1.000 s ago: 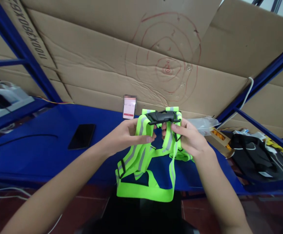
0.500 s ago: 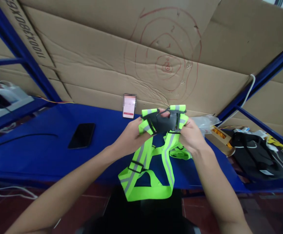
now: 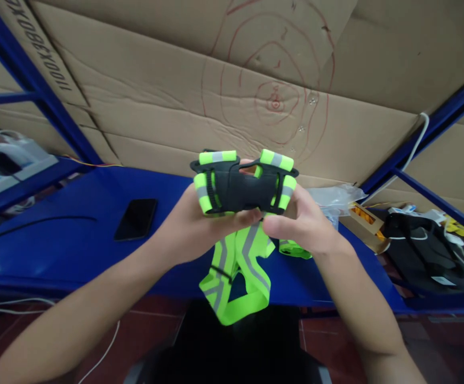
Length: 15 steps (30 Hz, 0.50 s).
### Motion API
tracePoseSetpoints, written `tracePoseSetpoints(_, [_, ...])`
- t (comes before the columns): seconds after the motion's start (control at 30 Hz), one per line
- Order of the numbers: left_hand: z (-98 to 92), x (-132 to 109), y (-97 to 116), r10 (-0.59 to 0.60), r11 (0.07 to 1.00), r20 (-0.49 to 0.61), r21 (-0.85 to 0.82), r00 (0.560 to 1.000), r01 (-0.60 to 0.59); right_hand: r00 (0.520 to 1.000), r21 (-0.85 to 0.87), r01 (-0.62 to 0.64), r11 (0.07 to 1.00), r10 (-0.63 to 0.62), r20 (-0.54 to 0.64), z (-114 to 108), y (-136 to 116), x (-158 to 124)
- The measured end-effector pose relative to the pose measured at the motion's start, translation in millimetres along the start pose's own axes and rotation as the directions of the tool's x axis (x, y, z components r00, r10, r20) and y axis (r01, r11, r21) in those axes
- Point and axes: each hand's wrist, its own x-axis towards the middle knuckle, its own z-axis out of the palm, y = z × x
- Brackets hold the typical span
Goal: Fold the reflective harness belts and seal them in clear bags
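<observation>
Both hands hold a black plastic side-release buckle point(image 3: 245, 186) up in front of me, its two halves joined. Neon green webbing with a grey reflective stripe loops through each end. My left hand point(image 3: 194, 224) is closed round the left end, thumb along the lower edge. My right hand point(image 3: 306, 221) grips the right end, its thumb below the buckle. From the buckle the green reflective strap point(image 3: 252, 256) hangs in a loop past the table's front edge, with a black slider point(image 3: 221, 274) on it. A rolled green strap point(image 3: 295, 249) lies behind my right wrist.
On the blue table point(image 3: 76, 213) lies a black phone point(image 3: 136, 219) at left, near a black cable point(image 3: 36, 226). To the right are a clear plastic bag point(image 3: 336, 198), an open cardboard box point(image 3: 366, 226) and a black bag point(image 3: 420, 248). Cardboard point(image 3: 156, 106) with red rings stands behind.
The buckle has come up nearer to me and turned its broad face toward me. My thumbs now lie below it. The lit phone at the back is now hidden behind the buckle.
</observation>
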Motion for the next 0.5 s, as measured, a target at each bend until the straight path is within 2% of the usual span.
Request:
tracePoseSetpoints(0.1, [-3.7,-19.7,18.9,-0.102,0.994,-0.007,-0.048,0.995,0.101,0.996,0.196,-0.089,0.976,0.085,0.030,13.0,-11.0,-1.9])
tracePoseSetpoints(0.17, [-0.9,-32.6,30.7,-0.249,0.952,0.036,-0.177,0.968,0.252,0.980,0.240,-0.196,0.951,0.199,0.014,20.7,-18.0,-5.1])
tracePoseSetpoints(0.23, [3.9,-42.0,38.4,-0.427,0.831,0.131,-0.334,0.895,0.445,0.954,0.243,-0.293,0.925,0.301,0.006,25.8,-23.2,-8.7])
tracePoseSetpoints(0.3, [8.4,-46.7,39.2,-0.523,0.665,0.251,-0.478,0.814,0.574,0.936,0.257,-0.343,0.904,0.353,0.008,27.5,-24.7,-11.0])
tracePoseSetpoints(0.4, [13.8,-46.7,25.7,-0.531,0.439,0.424,-0.602,0.733,0.667,0.921,0.299,-0.379,0.876,0.388,0.032,22.9,-18.5,-10.8])
tracePoseSetpoints(0.5, [18.2,-43.3,-0.5,-0.460,0.321,0.543,-0.636,0.702,0.702,0.928,0.283,-0.360,0.889,0.373,0.011,10.7,-5.5,-9.4])
